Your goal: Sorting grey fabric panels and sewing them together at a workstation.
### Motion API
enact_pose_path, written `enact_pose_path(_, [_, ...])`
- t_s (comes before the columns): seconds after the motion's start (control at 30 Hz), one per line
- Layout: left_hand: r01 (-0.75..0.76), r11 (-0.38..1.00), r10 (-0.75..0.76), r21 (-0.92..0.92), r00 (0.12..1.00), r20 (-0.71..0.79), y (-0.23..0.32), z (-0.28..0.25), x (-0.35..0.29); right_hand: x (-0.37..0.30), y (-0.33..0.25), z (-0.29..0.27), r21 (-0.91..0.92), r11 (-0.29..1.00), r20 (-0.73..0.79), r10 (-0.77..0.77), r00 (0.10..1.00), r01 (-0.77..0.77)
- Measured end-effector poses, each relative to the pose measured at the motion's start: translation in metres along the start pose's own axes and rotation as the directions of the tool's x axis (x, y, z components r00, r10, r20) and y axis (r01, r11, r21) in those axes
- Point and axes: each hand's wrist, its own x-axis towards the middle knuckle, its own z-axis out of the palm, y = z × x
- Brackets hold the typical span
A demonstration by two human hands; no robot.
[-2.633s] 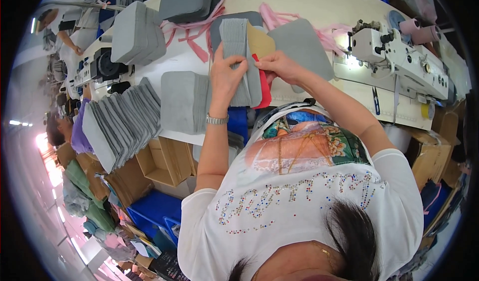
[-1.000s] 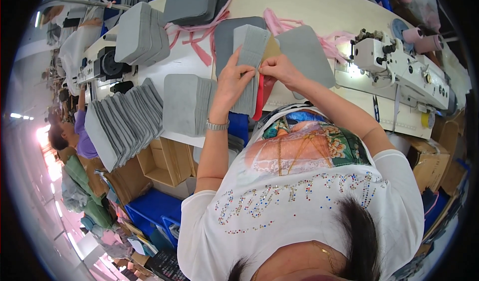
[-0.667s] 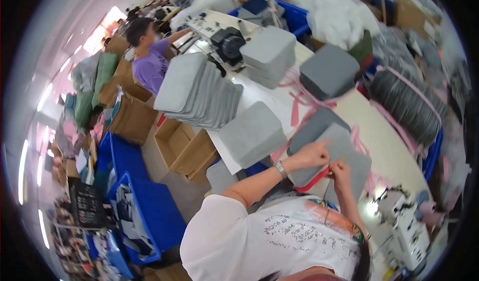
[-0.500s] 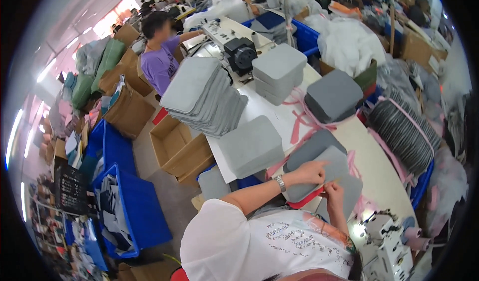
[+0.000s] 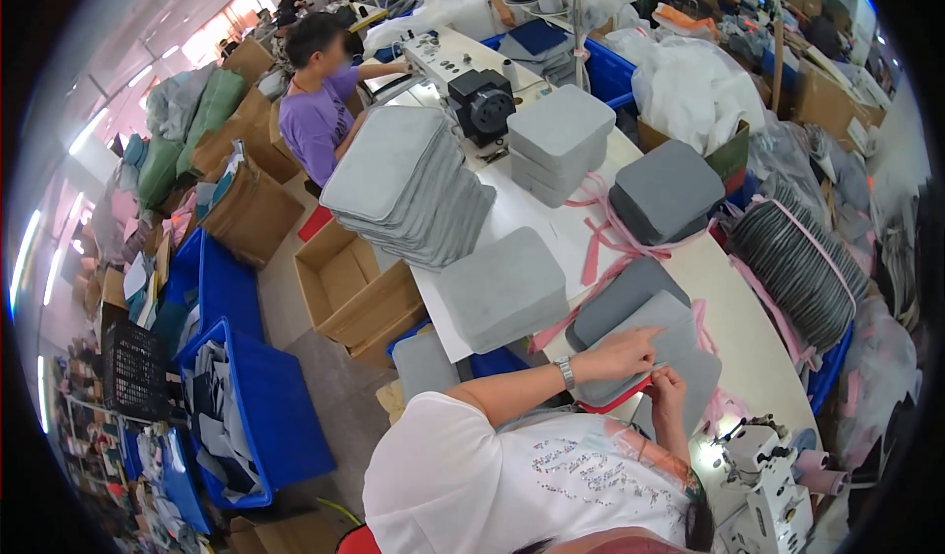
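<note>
The person's left hand lies over a light grey pad, its index finger stretched out along the surface and the other fingers bent under; whether it grips the pad or only presses on it cannot be told. The right hand is nearly closed, thumb and fingertips pinched together on a red strip at the pad's near edge, with the two hands almost meeting there. The pad is directly beneath the left hand and just to the left of the right one, its far end showing beyond the outstretched finger. A dark grey pad lies partly under it on the far side, and another grey pad sits to the right, past the right hand. To the left of the watch on the left wrist stands a pile of grey pads. The left hand covers the middle of the pad, the exact pinch point is too small to make out, and the sewing machine is partly cut off by the lower edge.
</note>
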Motion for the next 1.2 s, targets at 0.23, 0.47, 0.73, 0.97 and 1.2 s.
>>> enact_pose_path(0.23, [0.094, 0.994, -0.088, -0.054, 0.99, 0.108, 0.007, -0.008, 0.0, -0.006, 0.007, -0.004, 0.081, 0.996, 0.033, 0.031, 0.999, -0.033])
enact_pose_path(0.47, [0.051, 0.985, -0.039, -0.162, 0.996, 0.079, -0.005, 0.001, 0.003, -0.008, 0.009, -0.004, 0.164, 0.985, 0.069, 0.038, 0.997, -0.049])
enact_pose_path(0.73, [0.104, 0.982, -0.082, -0.155, 0.987, 0.14, -0.004, 0.002, 0.005, -0.008, 0.006, -0.003, 0.208, 0.976, 0.09, 0.044, 0.995, -0.062])
enact_pose_path(0.97, [0.08, 0.989, -0.067, -0.123, 0.992, 0.111, 0.005, 0.0, 0.003, -0.007, 0.011, -0.016, 0.222, 0.971, 0.117, 0.065, 0.991, -0.09])
enact_pose_path(1.2, [0.055, 0.998, -0.05, -0.037, 0.991, 0.126, 0.003, 0.014, 0.006, -0.011, 0.001, -0.013, 0.218, 0.966, 0.149, 0.105, 0.983, -0.136])
